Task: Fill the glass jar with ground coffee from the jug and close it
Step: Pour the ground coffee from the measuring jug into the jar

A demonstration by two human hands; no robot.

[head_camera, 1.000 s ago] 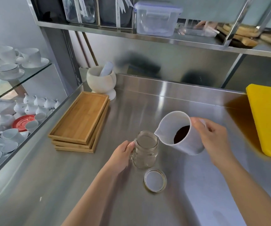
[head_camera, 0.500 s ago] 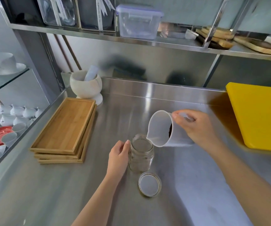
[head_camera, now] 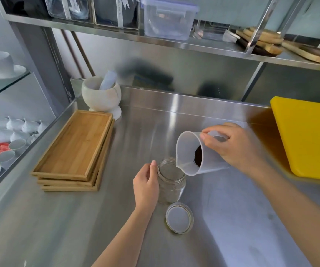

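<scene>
While right hand grips tilted jug, left hand wraps jar; spout barely over rim, coffee could dump sideways. Lid off.

A desk runs under a shelf. Near the middle of the desk stands an open glass jar. The left hand touches the jar's left side. Just in front of the jar, slightly to its right, the lid lies flat on the desk. To the jar's right and above it, the right hand holds a jug tilted leftward, its spout over the jar's mouth, with ground coffee inside. To the left lies a stack of trays; behind them stands a mortar with a pestle in it. At the far right lies a board.
</scene>
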